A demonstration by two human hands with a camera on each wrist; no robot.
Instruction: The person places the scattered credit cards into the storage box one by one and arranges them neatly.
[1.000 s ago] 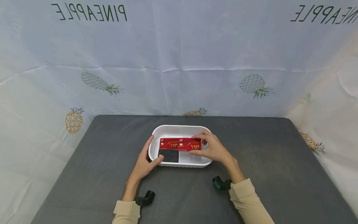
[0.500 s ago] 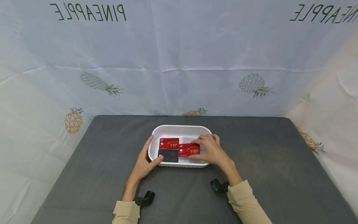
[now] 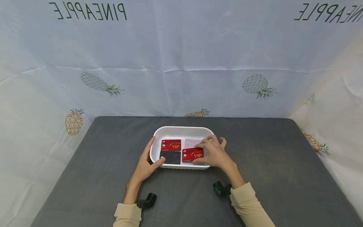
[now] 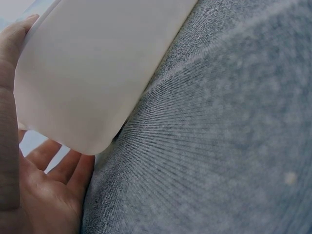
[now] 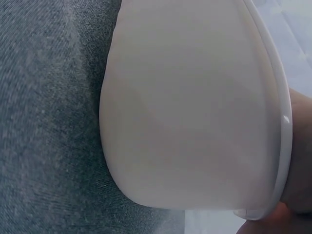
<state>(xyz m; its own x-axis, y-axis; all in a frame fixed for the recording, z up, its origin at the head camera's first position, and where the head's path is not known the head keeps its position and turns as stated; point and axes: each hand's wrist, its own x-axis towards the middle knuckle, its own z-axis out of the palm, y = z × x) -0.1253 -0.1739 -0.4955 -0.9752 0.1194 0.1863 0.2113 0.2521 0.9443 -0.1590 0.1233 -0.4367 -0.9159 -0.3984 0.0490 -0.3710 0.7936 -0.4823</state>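
A white tray (image 3: 184, 127) with rounded corners sits on the table. My left hand (image 3: 144, 167) holds its left end, thumb over the near rim and fingers along the outer wall; the left wrist view shows the palm (image 4: 53, 195) by the tray's end. Inside, my right hand (image 3: 214, 154) pinches a red VIP card (image 3: 190, 154) by its right side, at the near right. Behind that card lies a pale pink card (image 3: 191, 142), partly covered by my fingers. To the left are another red VIP card (image 3: 171, 145) and, nearer me, a black card (image 3: 172, 158).
Dark grey cloth (image 3: 269, 164) covers the table around the tray. A white curtain (image 3: 181, 47) printed with pineapples hangs behind the far edge and at both sides. Black wrist devices (image 3: 147, 201) sit on both wrists.
My right hand has drawn the red card toward me, from over the back right spot to the near right, uncovering the pale pink card. The left hand stays on the tray.
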